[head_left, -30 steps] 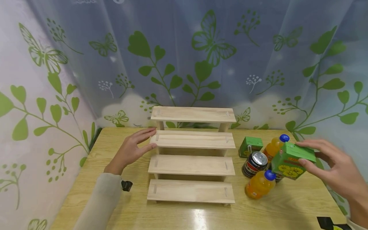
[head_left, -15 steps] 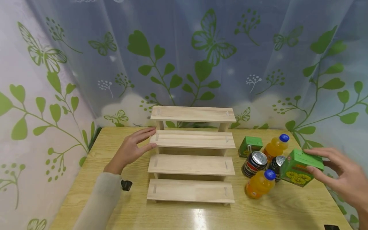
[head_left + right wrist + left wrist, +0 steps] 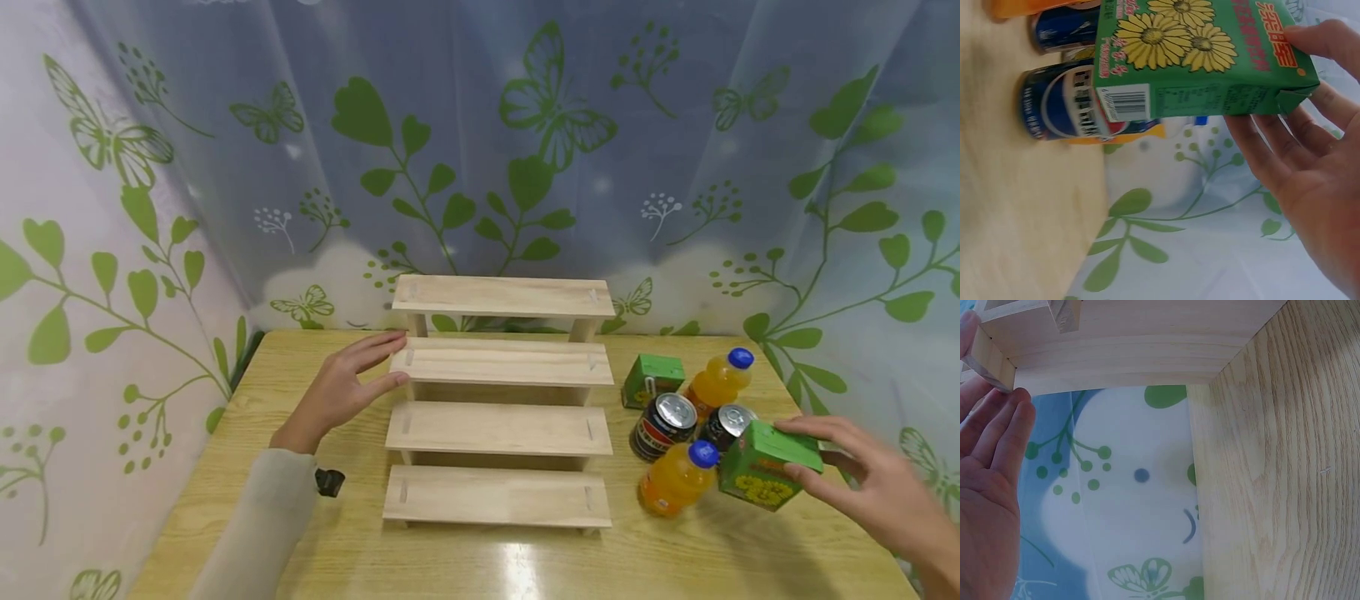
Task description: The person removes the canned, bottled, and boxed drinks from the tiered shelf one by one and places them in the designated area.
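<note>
My right hand [image 3: 862,483] grips a green drink carton [image 3: 771,467] printed with yellow flowers, thumb on one side and fingers on the other. In the right wrist view the flower face of the carton [image 3: 1179,37] is turned toward the camera, tilted. Just left of it in the head view stand a dark can [image 3: 726,427], partly hidden by the carton, and an orange drink bottle [image 3: 677,481] with a blue cap. My left hand [image 3: 345,383] holds the left end of a four-step wooden shelf [image 3: 501,364], thumb at the step's front edge and fingers behind.
A larger-looking dark can [image 3: 663,427] with a red band, a second orange bottle [image 3: 716,387] and another green carton [image 3: 651,381] stand close together right of the shelf. A patterned curtain [image 3: 480,167] rises behind the table [image 3: 315,533].
My right hand and the carton first moved right and toward me, then left and lower, nearer the front bottle. The second dark can has come into view. My left hand stays put.
</note>
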{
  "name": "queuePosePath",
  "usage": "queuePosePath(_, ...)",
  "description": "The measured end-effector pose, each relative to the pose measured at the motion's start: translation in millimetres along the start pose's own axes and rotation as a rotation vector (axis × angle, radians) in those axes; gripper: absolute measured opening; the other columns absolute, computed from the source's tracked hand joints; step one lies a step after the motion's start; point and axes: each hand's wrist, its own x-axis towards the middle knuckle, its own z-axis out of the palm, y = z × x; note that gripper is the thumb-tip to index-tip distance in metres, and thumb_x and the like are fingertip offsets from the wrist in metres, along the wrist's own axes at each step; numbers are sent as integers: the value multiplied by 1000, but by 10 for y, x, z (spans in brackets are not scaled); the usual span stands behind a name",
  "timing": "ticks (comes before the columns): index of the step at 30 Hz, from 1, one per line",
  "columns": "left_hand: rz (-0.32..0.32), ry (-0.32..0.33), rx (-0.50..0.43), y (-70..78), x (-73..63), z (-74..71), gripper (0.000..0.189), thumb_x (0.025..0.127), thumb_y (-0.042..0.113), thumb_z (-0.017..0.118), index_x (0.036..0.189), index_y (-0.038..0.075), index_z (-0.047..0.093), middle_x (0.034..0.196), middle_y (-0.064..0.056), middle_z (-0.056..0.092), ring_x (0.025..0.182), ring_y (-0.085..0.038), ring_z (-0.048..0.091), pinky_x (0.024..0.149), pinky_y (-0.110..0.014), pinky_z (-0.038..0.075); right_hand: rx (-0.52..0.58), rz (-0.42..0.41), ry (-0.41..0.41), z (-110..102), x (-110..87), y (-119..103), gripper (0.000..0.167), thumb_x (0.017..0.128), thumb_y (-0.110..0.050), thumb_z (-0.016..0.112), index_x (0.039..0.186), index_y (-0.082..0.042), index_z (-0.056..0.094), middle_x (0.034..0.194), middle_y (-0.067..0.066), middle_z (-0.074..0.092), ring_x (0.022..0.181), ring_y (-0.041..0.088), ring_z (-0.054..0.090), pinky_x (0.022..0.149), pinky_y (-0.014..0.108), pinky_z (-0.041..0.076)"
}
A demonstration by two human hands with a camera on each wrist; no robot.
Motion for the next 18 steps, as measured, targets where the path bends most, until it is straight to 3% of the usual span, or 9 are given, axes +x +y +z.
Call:
queuePosePath(8,6,-1,-1,-4,2,7,61,100,21,82,156,9,61,163,-12,58,146,-37,59,118,-61,51,20,47,-118,143,-81,199,47,99,-9,82,144,-7,68,133,-40,45,119,-26,36,80,1,49)
queuePosePath(18,-4,-5,-5,-2,-1,-2,62,100,21,82,157,9,60,163,-11,58,146,-37,59,118,-60,51,19,55,-177,232,-103,329,47,98,-7,82,143,-5,68,130,-39,44,114,-26,39,78,11,57)
